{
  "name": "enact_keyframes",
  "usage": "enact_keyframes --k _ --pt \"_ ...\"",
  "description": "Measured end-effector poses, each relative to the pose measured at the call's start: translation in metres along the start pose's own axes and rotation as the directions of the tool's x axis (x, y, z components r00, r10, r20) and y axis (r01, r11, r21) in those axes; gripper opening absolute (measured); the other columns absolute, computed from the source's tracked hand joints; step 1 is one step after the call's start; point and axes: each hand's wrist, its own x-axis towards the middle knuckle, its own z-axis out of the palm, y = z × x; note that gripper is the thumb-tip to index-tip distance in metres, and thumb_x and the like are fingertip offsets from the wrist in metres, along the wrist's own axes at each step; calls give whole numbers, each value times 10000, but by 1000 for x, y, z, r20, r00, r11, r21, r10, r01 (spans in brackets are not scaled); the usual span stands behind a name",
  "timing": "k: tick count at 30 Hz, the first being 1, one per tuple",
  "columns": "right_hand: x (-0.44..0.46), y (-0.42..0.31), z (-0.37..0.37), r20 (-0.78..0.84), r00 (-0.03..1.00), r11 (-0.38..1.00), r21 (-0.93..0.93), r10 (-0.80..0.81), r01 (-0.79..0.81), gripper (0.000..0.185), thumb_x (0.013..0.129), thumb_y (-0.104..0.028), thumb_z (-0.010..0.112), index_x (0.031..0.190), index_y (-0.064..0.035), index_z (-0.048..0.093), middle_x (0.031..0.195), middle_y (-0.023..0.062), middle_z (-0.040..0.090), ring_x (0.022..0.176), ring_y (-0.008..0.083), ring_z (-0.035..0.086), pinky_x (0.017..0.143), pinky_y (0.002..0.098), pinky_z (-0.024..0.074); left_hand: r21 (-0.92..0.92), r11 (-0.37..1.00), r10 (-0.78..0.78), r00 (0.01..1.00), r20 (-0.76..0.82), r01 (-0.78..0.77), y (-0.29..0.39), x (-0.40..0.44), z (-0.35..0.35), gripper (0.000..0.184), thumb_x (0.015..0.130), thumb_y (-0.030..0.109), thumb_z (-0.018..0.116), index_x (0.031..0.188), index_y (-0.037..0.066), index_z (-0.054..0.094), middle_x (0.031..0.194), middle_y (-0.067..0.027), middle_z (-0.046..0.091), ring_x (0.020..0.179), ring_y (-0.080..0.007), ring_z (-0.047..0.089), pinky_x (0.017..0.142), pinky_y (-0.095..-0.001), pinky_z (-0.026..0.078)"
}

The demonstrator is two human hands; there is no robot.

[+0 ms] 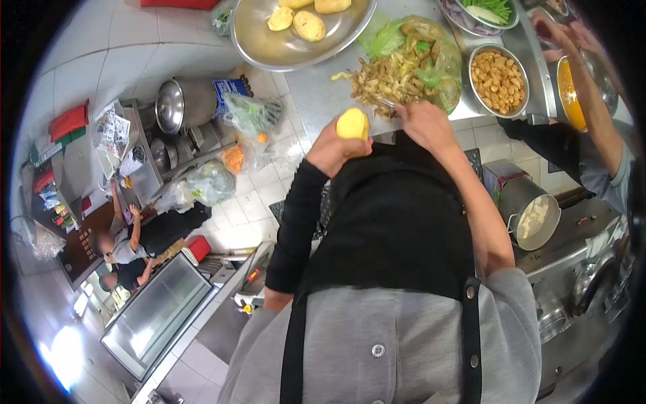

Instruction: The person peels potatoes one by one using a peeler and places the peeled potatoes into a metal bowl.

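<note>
My left hand (pixel 328 149), below a black sleeve, is wrapped round a peeled yellow potato (pixel 352 124) near the edge of the steel table. To its right, my right hand (pixel 425 125) is closed on a slim metal peeler (pixel 385 102), mostly hidden by the fingers and the scraps. The peeler is apart from the potato. Just beyond both hands lies a heap of brown and yellow peelings (pixel 383 81), partly on a green plastic bag (pixel 441 67). Several peeled potatoes (pixel 309 26) rest in a large steel bowl (pixel 269 62) farther off.
A bowl of brown chunks (pixel 498 82) stands to the right, with a bowl of greens (pixel 490 12) behind it. A co-worker's arm (pixel 592 101) reaches in at right, near an orange-filled bowl (pixel 570 94). A large pot (pixel 536 222) is at lower right; other people (pixel 131 246) stand far left.
</note>
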Motion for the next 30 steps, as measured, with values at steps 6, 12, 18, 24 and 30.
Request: enact_keyframes --k 6,12,18,24,30 --pt "-31 -37 -36 145 984 925 348 106 -151 532 1106 -427 514 959 24 755 810 307 703 833 508 701 778 581 544 -120 993 -12 998 -56 5 -4 -1 7 553 813 -141 707 1324 -14 540 1091 -136 676 987 -271 734 854 -417 645" --pt "-19 14 13 125 958 942 187 259 -279 639 1113 -489 494 908 65 736 838 310 705 846 485 700 807 551 536 -31 995 102 987 124 -99 3 -1 13 566 862 -54 780 1383 -8 566 1159 -87 693 1065 -211 711 929 -372 611" --pt "-33 -6 -16 261 951 734 612 164 -295 616 1119 -482 507 938 85 665 783 255 659 749 391 643 725 494 469 -54 993 108 994 11 -107 -6 -5 14 687 901 -64 779 1517 -10 480 1332 -112 666 1210 -241 691 1010 -397 597" --pt "-38 -27 -19 231 967 791 569 111 -226 530 1134 -414 503 1019 75 672 782 270 652 742 437 619 726 501 469 540 813 274 962 -23 -219 -10 4 29 936 746 225 990 1470 -48 463 1303 -138 644 1174 -236 655 1005 -356 555" --pt "-27 -22 -34 183 972 878 429 145 -212 501 1111 -419 545 979 47 670 829 328 669 877 528 658 754 567 484 621 731 406 912 -63 -282 -38 20 16 853 709 181 918 1393 -53 465 1204 -125 632 1092 -223 640 985 -349 542"
